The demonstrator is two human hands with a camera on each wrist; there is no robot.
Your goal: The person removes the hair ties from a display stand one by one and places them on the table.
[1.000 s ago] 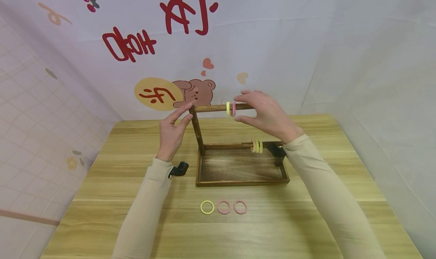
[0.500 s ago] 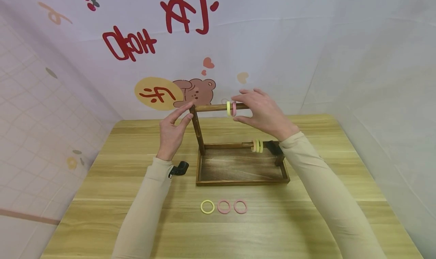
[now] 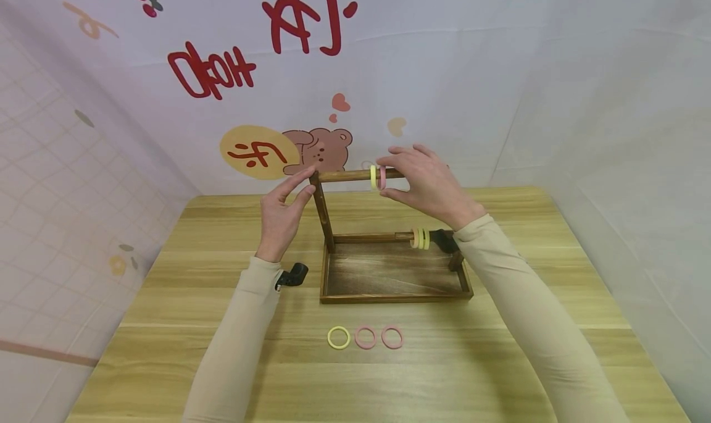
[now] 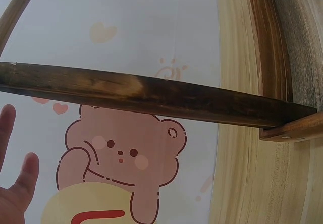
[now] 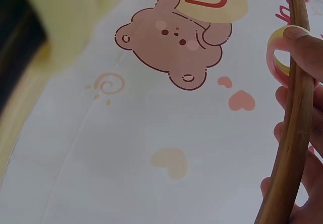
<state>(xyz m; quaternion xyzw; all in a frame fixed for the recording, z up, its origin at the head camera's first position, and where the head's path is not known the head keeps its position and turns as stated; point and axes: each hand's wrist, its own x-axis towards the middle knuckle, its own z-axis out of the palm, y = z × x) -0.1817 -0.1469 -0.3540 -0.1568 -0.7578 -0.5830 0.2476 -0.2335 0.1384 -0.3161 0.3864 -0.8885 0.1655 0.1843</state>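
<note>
A dark wooden rack [image 3: 389, 299] with an upper and a lower bar stands on the table. On the upper bar [image 3: 347, 176] hang a yellow ring [image 3: 373, 178] and a pink ring [image 3: 382, 178] side by side. My right hand [image 3: 430, 185] pinches the pink ring between thumb and fingers; the right wrist view has the thumb over the rings' edge. At the top of the left post [image 3: 322, 210], the fingertips of my left hand [image 3: 282, 219] rest with fingers fairly straight. The left wrist view shows only some fingers [image 4: 28, 171] beside the post.
Several yellowish rings [image 3: 420, 238] hang on the lower bar. In front of the rack, a yellow ring [image 3: 329, 338] and two pink rings [image 3: 356, 338] lie flat in a row on the table [image 3: 444, 373]. A printed cloth [image 3: 461, 83] hangs behind.
My right hand has shifted slightly left along the upper bar, closing in on the pink ring. My left hand has stayed at the post.
</note>
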